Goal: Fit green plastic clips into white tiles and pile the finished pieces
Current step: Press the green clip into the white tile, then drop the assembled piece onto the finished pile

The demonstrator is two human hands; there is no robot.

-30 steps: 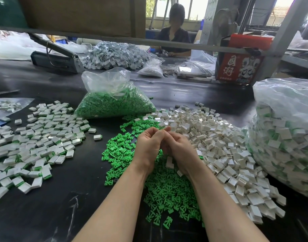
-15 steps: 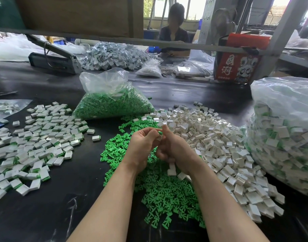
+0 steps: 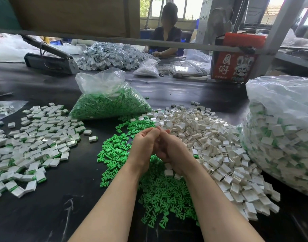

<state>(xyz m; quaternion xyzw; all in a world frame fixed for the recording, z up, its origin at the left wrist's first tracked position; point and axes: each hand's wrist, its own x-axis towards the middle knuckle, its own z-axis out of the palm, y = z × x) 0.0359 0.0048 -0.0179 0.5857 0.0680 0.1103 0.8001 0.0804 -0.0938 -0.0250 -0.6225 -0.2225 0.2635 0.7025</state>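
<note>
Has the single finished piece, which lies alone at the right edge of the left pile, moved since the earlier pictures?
No. The finished piece lies at the same spot beside the left pile.

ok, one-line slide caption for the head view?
Both hands meet above loose green clips, between finished pieces and empty white tiles.

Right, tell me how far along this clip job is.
Done: a spread of finished pieces on the left and a big bag of them. In hand: left hand and right hand pressed together, contents hidden. Left: loose green clips and empty white tiles.
</note>
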